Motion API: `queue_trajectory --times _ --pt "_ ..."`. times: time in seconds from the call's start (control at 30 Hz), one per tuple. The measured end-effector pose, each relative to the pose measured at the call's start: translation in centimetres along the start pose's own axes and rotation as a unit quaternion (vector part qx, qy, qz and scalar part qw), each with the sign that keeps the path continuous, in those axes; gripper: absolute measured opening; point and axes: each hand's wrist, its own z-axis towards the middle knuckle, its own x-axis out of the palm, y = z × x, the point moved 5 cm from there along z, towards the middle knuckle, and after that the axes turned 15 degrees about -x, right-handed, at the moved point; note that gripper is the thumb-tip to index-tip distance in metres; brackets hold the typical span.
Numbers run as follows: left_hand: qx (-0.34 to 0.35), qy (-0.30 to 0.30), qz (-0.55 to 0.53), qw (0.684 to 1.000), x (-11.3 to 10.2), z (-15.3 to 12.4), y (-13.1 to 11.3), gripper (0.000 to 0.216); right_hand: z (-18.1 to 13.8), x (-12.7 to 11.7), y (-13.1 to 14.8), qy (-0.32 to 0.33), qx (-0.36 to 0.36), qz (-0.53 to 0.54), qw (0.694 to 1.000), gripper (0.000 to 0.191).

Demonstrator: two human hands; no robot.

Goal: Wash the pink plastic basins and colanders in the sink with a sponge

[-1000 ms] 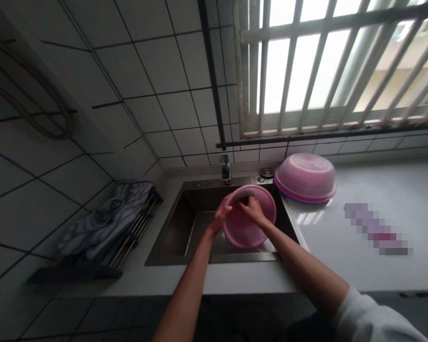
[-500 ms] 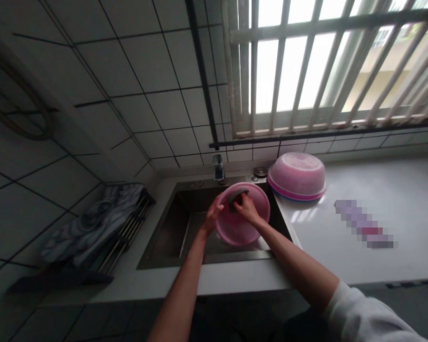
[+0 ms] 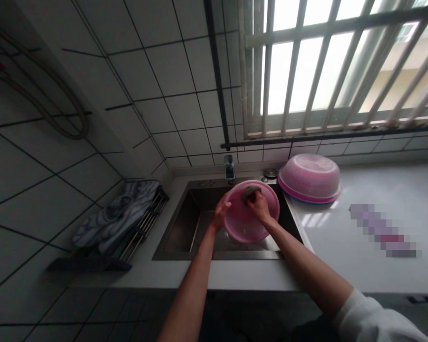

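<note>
A round pink plastic basin (image 3: 244, 225) is held tilted over the sink (image 3: 180, 228), its inside facing me. My left hand (image 3: 220, 213) grips its left rim, thumb on the inner side. Inside the basin, my right hand (image 3: 259, 208) is closed on a crumpled grey cloth (image 3: 250, 193), which presses against the upper inner wall. The fingertips of my right hand are partly hidden by the cloth.
Behind the basin stands a chrome faucet (image 3: 228, 167), with a drain strainer (image 3: 270, 173) beside it. Upside-down pink baskets (image 3: 308, 178) sit on the counter at right, near a pixelated item (image 3: 381, 230). Folded patterned cloths (image 3: 119, 211) lie on a rack (image 3: 148, 223) at left.
My right hand has moved the cloth a little across the basin's upper inside, toward the right. My left hand keeps its grip on the rim. The whole view has shifted left.
</note>
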Motion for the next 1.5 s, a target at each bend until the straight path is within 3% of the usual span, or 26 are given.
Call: queue_trajectory --times 0.07,0.2,0.27,0.33,0.43,0.5,0.67,0.73,0.9,0.97,1.07,1.17,1.23,1.3,1.4,1.5 --pt "-0.009 -0.004 -0.005 1.0 0.0 -0.2 -0.2 0.062 -0.1 0.5 0.7 0.027 -0.021 0.013 0.999 0.031" --pt "0.004 -0.006 0.033 0.999 0.2 -0.4 -0.7 0.055 -1.5 3.5 3.8 0.201 -0.123 0.053 0.97 0.022" --pt "0.013 -0.014 0.05 0.999 0.2 -0.3 -0.9 0.053 -2.0 4.1 4.7 0.257 -0.172 0.043 0.95 0.022" --pt "0.016 -0.021 0.054 0.998 0.1 -0.2 -0.9 0.054 -1.8 3.3 4.3 0.242 -0.173 0.001 0.955 0.023" --pt "0.011 -0.016 0.055 0.998 0.1 -0.1 -0.7 0.058 -0.9 0.8 2.4 0.134 -0.103 -0.079 0.983 0.028" --pt "0.004 -0.013 0.065 0.998 0.1 -0.1 -0.5 0.058 -0.8 -0.1 1.8 0.095 -0.066 -0.112 0.987 0.029" --pt "0.031 -0.055 0.09 0.994 -0.3 0.0 -0.6 0.054 -2.0 2.8 4.5 0.23 -0.159 -0.054 0.959 0.026" --pt "0.031 -0.063 0.078 0.994 -0.5 0.0 -0.7 0.056 -2.1 3.4 5.1 0.256 -0.181 -0.043 0.949 0.025" --pt "0.006 -0.064 0.045 0.997 -1.0 -0.3 -0.3 0.056 -0.1 0.5 1.4 0.136 -0.066 -0.118 0.981 0.027" --pt "0.011 -0.041 0.055 0.998 -0.9 -0.2 -0.1 0.056 -0.3 -0.1 0.2 0.14 -0.033 -0.14 0.98 0.025" --pt "0.023 -0.031 0.065 0.997 -0.8 0.1 0.3 0.055 -2.1 1.6 0.7 0.24 -0.042 -0.139 0.96 0.021" --pt "0.013 -0.05 0.07 0.996 -1.0 0.4 0.8 0.056 -3.7 4.4 3.4 0.324 -0.113 -0.082 0.936 0.019" --pt "0.009 -0.057 0.084 0.995 -0.8 0.5 0.9 0.056 -3.3 5.0 4.7 0.315 -0.145 -0.055 0.936 0.02" --pt "0.01 -0.046 0.088 0.995 -0.5 0.4 0.8 0.055 -1.9 4.2 4.6 0.262 -0.136 -0.065 0.953 0.021" --pt "-0.001 -0.003 0.062 0.998 0.1 0.2 0.8 0.057 -0.1 1.4 2.3 0.195 -0.057 -0.147 0.968 0.021" --pt "-0.01 -0.013 0.029 0.999 -0.1 0.1 0.6 0.058 -0.7 0.0 -0.1 0.206 0.011 -0.216 0.954 0.02"
